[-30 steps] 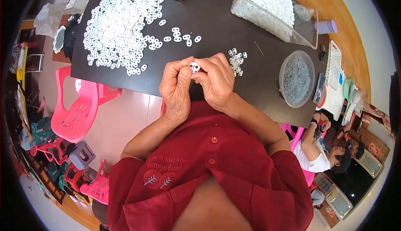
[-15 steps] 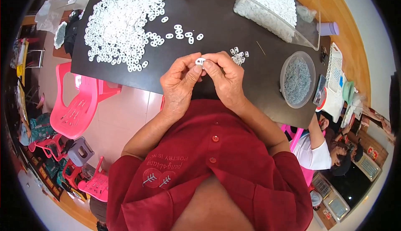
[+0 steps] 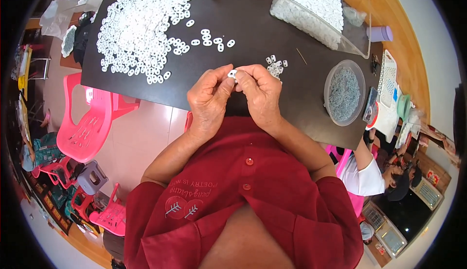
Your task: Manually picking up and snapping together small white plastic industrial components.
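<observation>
A small white oval plastic piece with holes [image 3: 232, 73] is pinched between the fingertips of both hands, just off the front edge of the dark table. My left hand [image 3: 209, 99] grips its left side with thumb and index finger. On the other side, my right hand [image 3: 263, 96] presses its thumb and index finger against the piece. Fingertips partly cover it, and I cannot tell whether a smaller part sits inside. Beyond my right hand lies a small heap of white rectangular pieces [image 3: 276, 68]. A large pile of similar white ovals [image 3: 138, 33] spreads across the table's left.
Clear bins of white pieces [image 3: 311, 28] stand at the back. To the right are a round tub of tiny metal parts [image 3: 344, 94], a thin stick [image 3: 301, 56] and a purple cup [image 3: 381, 34]. A pink chair [image 3: 82, 128] stands left; a person in white [image 3: 362, 176] sits right.
My fingers have shifted on the white oval piece; my right thumb now covers more of its right side, and the piece looks tilted. The whole view has moved slightly.
</observation>
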Motion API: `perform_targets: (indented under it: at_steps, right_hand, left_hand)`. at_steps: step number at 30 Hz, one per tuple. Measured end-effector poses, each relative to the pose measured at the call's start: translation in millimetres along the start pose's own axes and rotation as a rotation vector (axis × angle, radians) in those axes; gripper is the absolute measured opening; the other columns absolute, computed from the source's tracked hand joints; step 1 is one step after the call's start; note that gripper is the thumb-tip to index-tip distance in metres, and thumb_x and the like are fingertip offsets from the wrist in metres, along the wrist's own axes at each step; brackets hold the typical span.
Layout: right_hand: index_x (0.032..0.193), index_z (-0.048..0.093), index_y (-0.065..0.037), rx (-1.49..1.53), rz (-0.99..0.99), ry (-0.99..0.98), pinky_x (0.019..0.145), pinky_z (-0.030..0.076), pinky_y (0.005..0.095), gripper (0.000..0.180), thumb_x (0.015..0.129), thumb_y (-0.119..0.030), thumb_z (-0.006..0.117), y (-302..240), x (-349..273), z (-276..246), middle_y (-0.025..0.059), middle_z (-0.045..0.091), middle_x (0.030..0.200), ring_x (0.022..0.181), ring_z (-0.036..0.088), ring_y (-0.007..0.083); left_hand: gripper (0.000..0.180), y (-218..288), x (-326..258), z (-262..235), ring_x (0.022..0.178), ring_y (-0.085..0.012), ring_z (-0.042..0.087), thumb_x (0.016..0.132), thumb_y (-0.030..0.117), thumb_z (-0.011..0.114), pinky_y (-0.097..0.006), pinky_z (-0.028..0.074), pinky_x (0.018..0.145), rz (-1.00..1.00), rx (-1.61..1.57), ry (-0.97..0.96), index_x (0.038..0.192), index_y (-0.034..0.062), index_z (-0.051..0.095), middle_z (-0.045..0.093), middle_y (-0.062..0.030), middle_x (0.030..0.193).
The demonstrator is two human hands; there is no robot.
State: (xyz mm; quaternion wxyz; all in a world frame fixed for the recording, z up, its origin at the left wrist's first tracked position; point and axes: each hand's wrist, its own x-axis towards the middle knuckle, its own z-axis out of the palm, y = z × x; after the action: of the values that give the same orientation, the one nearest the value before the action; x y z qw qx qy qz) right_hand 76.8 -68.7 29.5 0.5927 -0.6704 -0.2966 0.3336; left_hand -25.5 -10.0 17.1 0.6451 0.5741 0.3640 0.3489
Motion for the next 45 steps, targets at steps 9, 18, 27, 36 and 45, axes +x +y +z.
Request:
perform_targets:
  at_steps: [9, 18, 27, 36, 45]
  right_hand:
    - [0.084, 0.061, 0.004, -0.061, 0.005, -0.072, 0.058, 0.045, 0.0198, 0.011, 0.086, -0.006, 0.055, -1.4, 7.9, -11.3, 0.0034, 0.061, 0.072, 0.063, 0.054, 0.0061]
    - [0.08, 0.063, 0.002, 0.17, 0.195, -0.008, 0.053, 0.042, 0.0195, 0.009, 0.083, -0.006, 0.059, 3.8, 7.2, -3.1, 0.0031, 0.061, 0.069, 0.059, 0.054, 0.006]
    - [0.081, 0.062, 0.002, 0.186, 0.167, 0.077, 0.054, 0.043, 0.0189, 0.01, 0.085, -0.007, 0.058, 4.1, 0.9, 5.8, 0.0033, 0.061, 0.071, 0.059, 0.054, 0.0059]
    - [0.082, 0.062, 0.002, 0.11, 0.225, -0.058, 0.051, 0.043, 0.0192, 0.014, 0.085, -0.01, 0.058, 5.1, 8.9, -1.1, 0.0036, 0.06, 0.069, 0.058, 0.054, 0.0068]
    - [0.075, 0.062, 0.002, 0.208, 0.375, -0.13, 0.044, 0.041, 0.0202, 0.013, 0.081, -0.01, 0.061, 5.4, 18.4, -6.8, 0.0049, 0.059, 0.062, 0.051, 0.054, 0.0086]
  left_hand:
    - [0.018, 6.9, 10.6, -13.2, 0.066, -0.0053, 0.052, 0.083, 0.0, 0.061, -0.019, 0.044, 0.055, -0.165, -0.04, -0.127, 0.1, -0.0036, 0.062, 0.059, -0.0023, 0.079]
    - [0.021, 6.8, 8.7, -9.1, 0.064, -0.006, 0.054, 0.083, -0.001, 0.058, -0.019, 0.045, 0.054, -0.243, -0.163, -0.088, 0.103, -0.0041, 0.06, 0.06, -0.0029, 0.076]
    - [0.019, 5.4, 4.7, -3.0, 0.065, -0.0064, 0.055, 0.084, -0.001, 0.058, -0.019, 0.046, 0.055, -0.228, -0.193, 0.012, 0.103, -0.0051, 0.058, 0.061, -0.0039, 0.078]
    - [0.02, 2.7, 6.0, -6.8, 0.064, -0.0072, 0.055, 0.084, 0.0, 0.057, -0.02, 0.046, 0.055, -0.249, -0.21, 0.011, 0.104, -0.0054, 0.057, 0.06, -0.0038, 0.077]
    - [0.024, 4.6, 9.8, -11.0, 0.062, -0.0066, 0.053, 0.082, -0.004, 0.057, -0.02, 0.045, 0.052, -0.294, -0.187, -0.099, 0.105, -0.0048, 0.056, 0.059, -0.0039, 0.074]
